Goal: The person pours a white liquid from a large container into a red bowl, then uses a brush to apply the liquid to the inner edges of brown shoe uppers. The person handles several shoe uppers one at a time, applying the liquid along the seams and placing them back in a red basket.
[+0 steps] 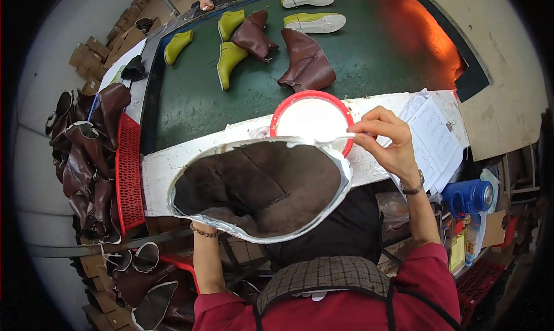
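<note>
A brown leather boot upper (259, 186) is held up in front of me, its wide opening facing up and a whitish coating along its edge. My left forearm reaches under it, and my left hand (202, 225) supports it from below; the fingers are hidden behind the leather. Between thumb and fingers, my right hand (385, 139) pinches a thin white brush-like stick (340, 137). The stick's far end meets the coated edge of the upper; its tip is hard to make out. Just beyond lies a red-rimmed round tub (281, 107) with white contents.
On the green table (196, 106) rest yellow-green shoe parts (229, 65), brown uppers (309, 62) and pale soles (314, 23). A red basket (130, 175) stands beside piled uppers (86, 163) at left. Papers (430, 135) and a blue jug (464, 197) are at right. A co-worker's hand (206, 4) shows beyond.
</note>
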Demonstrator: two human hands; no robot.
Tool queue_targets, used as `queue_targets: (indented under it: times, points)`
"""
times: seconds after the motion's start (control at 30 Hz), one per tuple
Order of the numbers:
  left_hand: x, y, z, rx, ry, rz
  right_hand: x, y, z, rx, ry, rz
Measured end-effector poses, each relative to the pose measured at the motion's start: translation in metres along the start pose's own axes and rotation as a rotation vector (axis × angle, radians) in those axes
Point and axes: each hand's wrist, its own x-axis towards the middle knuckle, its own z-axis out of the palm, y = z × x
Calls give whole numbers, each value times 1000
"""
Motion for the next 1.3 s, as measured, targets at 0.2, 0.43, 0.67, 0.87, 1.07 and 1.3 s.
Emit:
queue_targets:
  times: [0.2,0.43,0.67,0.87,1.07,1.3]
  points:
    - [1,-6,1,25,9,13,21,-11,10,-26,-10,-106]
    - [0,-3,-6,76,88,66,-2,-3,-3,-28,29,39]
    - [16,-36,-11,693,151,218,16,-9,5,-55,-24,-100]
    - [23,-54,0,972,-75,324,43,-19,13,-25,-15,-221]
    - [19,-13,49,-172,-188,-137,38,-16,3,-87,-44,-222]
    - [14,-11,63,-348,-393,-479,57,-24,2,-156,-171,-272]
